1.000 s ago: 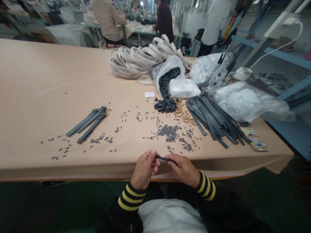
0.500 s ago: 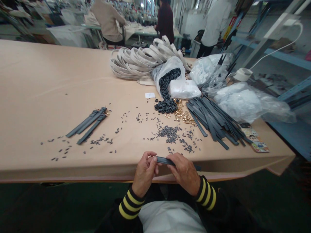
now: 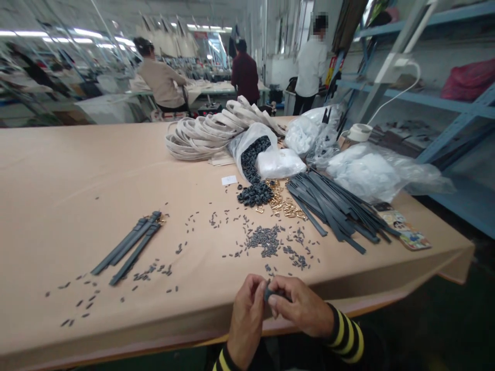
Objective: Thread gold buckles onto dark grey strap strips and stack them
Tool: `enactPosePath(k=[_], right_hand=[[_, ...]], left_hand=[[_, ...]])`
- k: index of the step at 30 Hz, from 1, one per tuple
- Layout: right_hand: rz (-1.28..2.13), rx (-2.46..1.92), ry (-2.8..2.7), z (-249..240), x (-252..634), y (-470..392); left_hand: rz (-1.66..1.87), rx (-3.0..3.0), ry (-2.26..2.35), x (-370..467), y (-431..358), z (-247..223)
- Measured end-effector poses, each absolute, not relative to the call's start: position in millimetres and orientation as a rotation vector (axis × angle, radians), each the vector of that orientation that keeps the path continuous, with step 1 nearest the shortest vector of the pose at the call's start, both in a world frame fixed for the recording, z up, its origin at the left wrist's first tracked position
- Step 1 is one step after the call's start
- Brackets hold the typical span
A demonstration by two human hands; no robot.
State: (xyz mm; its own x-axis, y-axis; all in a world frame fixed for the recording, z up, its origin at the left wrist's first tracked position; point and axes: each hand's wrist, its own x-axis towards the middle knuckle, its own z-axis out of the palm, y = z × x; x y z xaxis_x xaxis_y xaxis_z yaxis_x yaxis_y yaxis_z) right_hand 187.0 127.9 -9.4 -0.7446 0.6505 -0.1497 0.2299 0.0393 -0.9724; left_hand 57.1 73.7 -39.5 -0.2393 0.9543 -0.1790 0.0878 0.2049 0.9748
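A dark grey strap (image 3: 267, 295) shows between my two hands over the table's front edge, much of it hidden by fingers. My right hand (image 3: 303, 305) is closed around it, thumb and fingers pinching it near the end. My left hand (image 3: 247, 315) meets that end with thumb and fingertips pressed together on it. Just beyond my fingertips lie small dark pieces (image 3: 266, 241), loosely heaped and scattered. Behind them are dark rings (image 3: 255, 195) spilling from a plastic bag (image 3: 236, 149), with gold metal buckles (image 3: 286, 206) beside them.
Long dark strips (image 3: 328, 206) are piled at the right, near a patterned phone-like object (image 3: 410, 234). Several straps with gold fittings (image 3: 131, 245) lie at the left. Coiled pale webbing (image 3: 201, 136) and plastic bags (image 3: 359, 167) stand at the back. People work beyond the table.
The view has tilted up, so the table's contents sit lower. My hands have come closer together, and the strap that stretched between them now shows only as a short dark part.
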Motion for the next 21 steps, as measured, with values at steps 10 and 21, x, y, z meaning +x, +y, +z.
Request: enactPosePath(k=[10,21], right_hand=[[1.707,-0.859,-2.156,-15.5,200.9,160.3],[1.336,-1.056,-2.189,-31.9,202.1,187.6]], left_hand=[[0.770,1.743,1.520,42.7,90.6,-21.5],[0.680,2.216,1.840,60.3,141.9,-34.7]])
